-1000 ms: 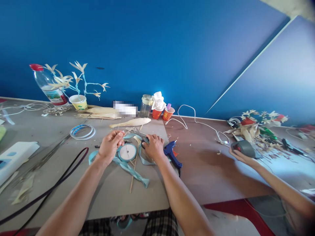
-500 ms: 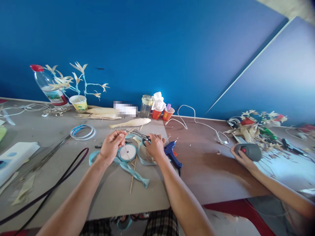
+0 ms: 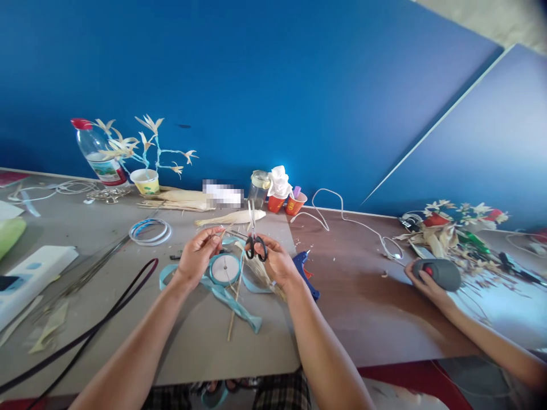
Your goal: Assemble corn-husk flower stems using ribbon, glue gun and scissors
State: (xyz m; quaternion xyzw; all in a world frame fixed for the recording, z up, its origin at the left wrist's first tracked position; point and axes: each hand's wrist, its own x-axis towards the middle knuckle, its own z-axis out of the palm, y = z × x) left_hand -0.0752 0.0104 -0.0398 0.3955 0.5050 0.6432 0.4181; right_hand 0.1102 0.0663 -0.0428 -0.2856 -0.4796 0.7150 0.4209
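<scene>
Between the thumb and fingers of my left hand [image 3: 199, 253] is a small, thin, husk-coloured piece [image 3: 223, 232], too small to make out fully. My right hand [image 3: 277, 261] holds black-handled scissors [image 3: 252, 225], blades pointing up and away from the left hand's piece. Beneath and between the hands lies a ribbon spool [image 3: 225, 269], with loose light-blue ribbon [image 3: 235, 307] trailing from it toward me. A thin stick [image 3: 231, 324] crosses the ribbon. Some pale husk fibres [image 3: 256, 265] lie under my right hand. A blue glue gun [image 3: 302, 273] rests just right of that hand.
Dried corn husks [image 3: 231, 218], a glass jar [image 3: 258, 191] and red paper cups [image 3: 296, 203] stand along the blue wall. At left are a potted husk-flower stem [image 3: 145, 182], a bottle [image 3: 100, 156], ribbon rolls [image 3: 149, 232] and a power strip [image 3: 36, 279]. Another person's hand [image 3: 427, 279] grips a grey device [image 3: 442, 275].
The scissors have turned upright and stand apart from my left hand; before, they lay lower, pointing toward it. The view has shifted slightly left and up.
</scene>
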